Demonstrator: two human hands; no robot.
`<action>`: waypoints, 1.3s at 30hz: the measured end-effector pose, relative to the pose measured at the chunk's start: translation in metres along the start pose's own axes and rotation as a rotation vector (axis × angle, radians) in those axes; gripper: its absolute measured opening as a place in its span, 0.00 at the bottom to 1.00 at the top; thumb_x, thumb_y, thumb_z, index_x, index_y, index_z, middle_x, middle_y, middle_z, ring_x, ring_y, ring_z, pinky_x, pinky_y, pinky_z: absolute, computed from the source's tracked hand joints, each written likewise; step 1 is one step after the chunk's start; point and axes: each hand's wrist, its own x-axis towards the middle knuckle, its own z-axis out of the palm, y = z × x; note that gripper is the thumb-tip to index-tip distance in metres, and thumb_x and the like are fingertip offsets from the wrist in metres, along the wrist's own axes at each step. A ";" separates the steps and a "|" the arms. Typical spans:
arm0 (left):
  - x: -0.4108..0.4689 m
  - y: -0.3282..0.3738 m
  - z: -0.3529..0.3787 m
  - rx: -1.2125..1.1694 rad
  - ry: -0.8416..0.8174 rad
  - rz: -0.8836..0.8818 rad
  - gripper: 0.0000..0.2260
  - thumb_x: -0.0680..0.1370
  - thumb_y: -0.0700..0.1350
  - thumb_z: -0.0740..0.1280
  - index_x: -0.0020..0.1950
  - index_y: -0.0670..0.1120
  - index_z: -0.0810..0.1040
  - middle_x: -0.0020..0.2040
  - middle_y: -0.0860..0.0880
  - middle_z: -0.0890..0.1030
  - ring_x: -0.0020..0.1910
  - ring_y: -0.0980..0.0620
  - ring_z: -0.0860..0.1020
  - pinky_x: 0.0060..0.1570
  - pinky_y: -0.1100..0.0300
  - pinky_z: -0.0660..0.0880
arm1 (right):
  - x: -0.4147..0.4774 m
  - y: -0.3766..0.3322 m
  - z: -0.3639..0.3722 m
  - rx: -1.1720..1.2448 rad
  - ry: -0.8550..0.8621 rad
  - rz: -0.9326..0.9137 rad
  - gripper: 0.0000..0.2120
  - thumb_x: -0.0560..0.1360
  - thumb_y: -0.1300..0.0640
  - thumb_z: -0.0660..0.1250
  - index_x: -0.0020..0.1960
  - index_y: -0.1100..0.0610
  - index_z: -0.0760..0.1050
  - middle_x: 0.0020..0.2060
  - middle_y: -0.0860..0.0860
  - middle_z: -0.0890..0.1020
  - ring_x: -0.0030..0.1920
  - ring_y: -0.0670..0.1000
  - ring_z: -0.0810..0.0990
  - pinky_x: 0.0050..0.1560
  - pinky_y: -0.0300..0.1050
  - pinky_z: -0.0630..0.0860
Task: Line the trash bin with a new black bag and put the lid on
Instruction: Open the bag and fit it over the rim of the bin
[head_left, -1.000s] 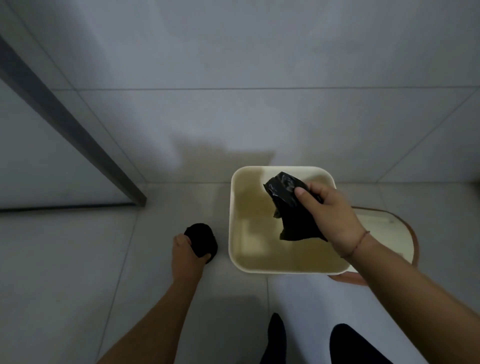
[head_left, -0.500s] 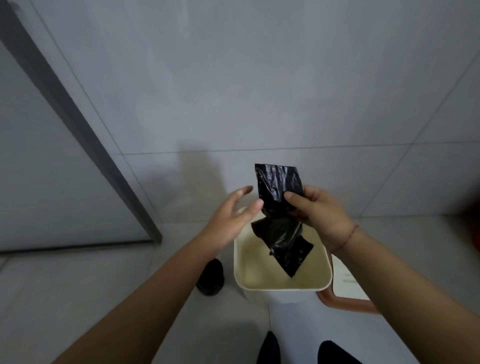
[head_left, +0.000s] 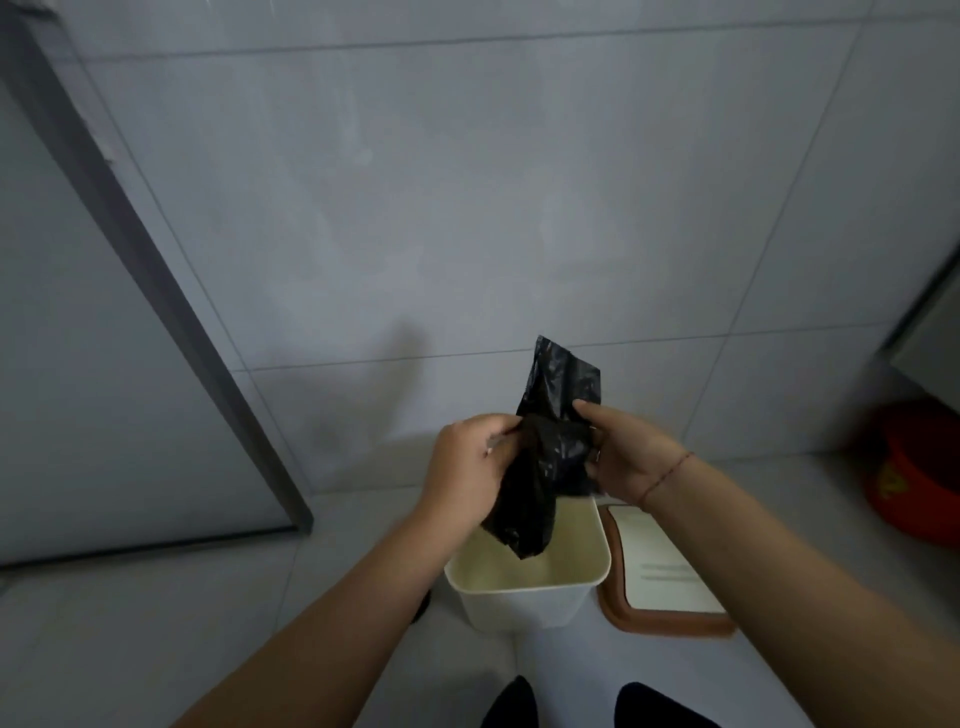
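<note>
A folded black bag (head_left: 545, 457) hangs between both hands, above the cream trash bin (head_left: 524, 603), which stands open on the floor. My left hand (head_left: 467, 467) pinches the bag's left edge. My right hand (head_left: 623, 457) grips its right side near the top. The bag's lower end dangles just over the bin's mouth. The lid (head_left: 665, 577), cream with a brown rim, lies flat on the floor to the right of the bin.
A tiled wall rises behind the bin, with a grey door frame (head_left: 156, 291) slanting at the left. A red object (head_left: 919, 478) sits on the floor at the far right. A black roll (head_left: 420, 608) lies mostly hidden behind my left forearm. My feet (head_left: 597, 706) show at the bottom.
My left hand left the black roll on the floor, came up and took hold of the bag. The bag rose from the bin's mouth and partly unfolded. My view tilted upward.
</note>
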 end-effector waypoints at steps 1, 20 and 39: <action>0.003 0.000 0.001 -0.084 0.050 -0.132 0.06 0.74 0.42 0.69 0.45 0.43 0.85 0.40 0.48 0.85 0.40 0.52 0.82 0.45 0.56 0.77 | -0.002 0.001 -0.002 0.006 -0.003 -0.013 0.07 0.78 0.56 0.61 0.46 0.59 0.74 0.43 0.56 0.77 0.38 0.53 0.77 0.37 0.46 0.80; 0.009 0.023 0.022 -0.183 0.200 -0.297 0.11 0.66 0.43 0.72 0.30 0.48 0.71 0.26 0.52 0.78 0.26 0.57 0.74 0.28 0.58 0.73 | -0.025 0.012 0.022 -0.586 0.132 -0.639 0.11 0.68 0.55 0.74 0.49 0.54 0.77 0.41 0.48 0.78 0.39 0.46 0.78 0.37 0.29 0.76; 0.012 0.020 0.007 -0.474 0.030 -0.360 0.03 0.73 0.47 0.71 0.41 0.51 0.84 0.35 0.58 0.85 0.37 0.67 0.80 0.37 0.77 0.71 | -0.026 -0.006 0.005 -0.211 -0.127 -0.493 0.12 0.78 0.68 0.56 0.39 0.59 0.73 0.21 0.45 0.79 0.25 0.40 0.79 0.38 0.41 0.79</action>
